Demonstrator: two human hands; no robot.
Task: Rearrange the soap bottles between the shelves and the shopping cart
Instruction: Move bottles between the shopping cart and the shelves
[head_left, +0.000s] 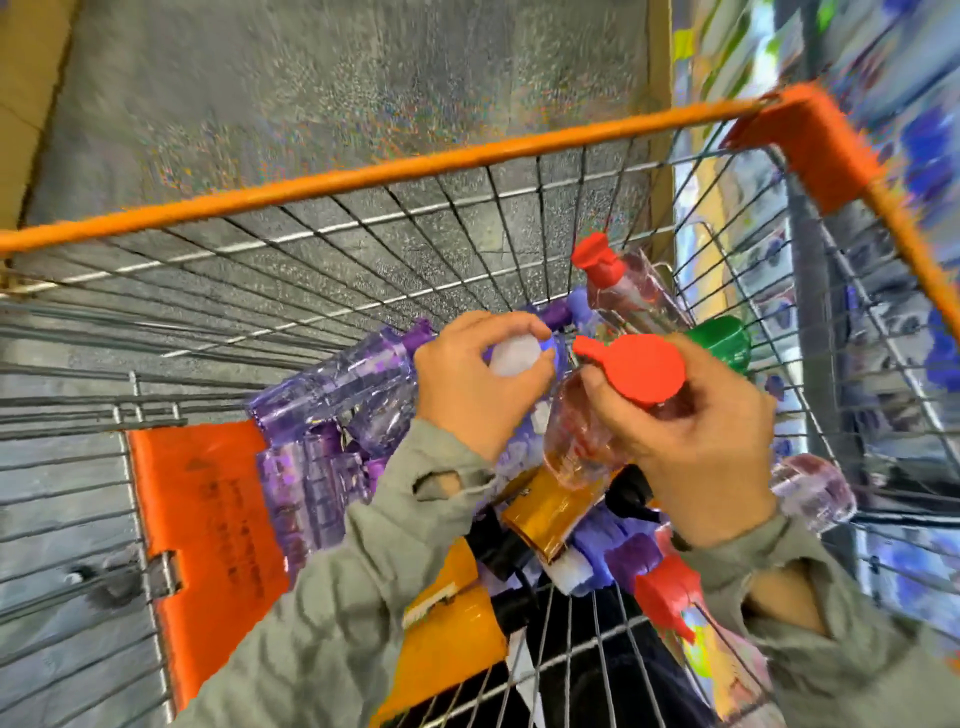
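Both my hands are inside the wire shopping cart (363, 171) with its orange rim. My right hand (696, 441) grips a clear pink soap bottle with a red cap (636, 369), held upright. My left hand (478, 379) is closed on a white-capped bottle (514, 355); its body is hidden under my fingers. Around them lie purple bottles (332, 389), an amber bottle (550, 509), another red-capped bottle (618, 280) and a green cap (724, 340).
An orange child-seat flap (208, 519) hangs at the cart's left. Blurred shelves of blue packages (883, 156) stand on the right. Grey speckled floor (337, 78) lies beyond the cart. More bottles, orange (447, 639) and red-capped (670, 592), lie near the cart's close end.
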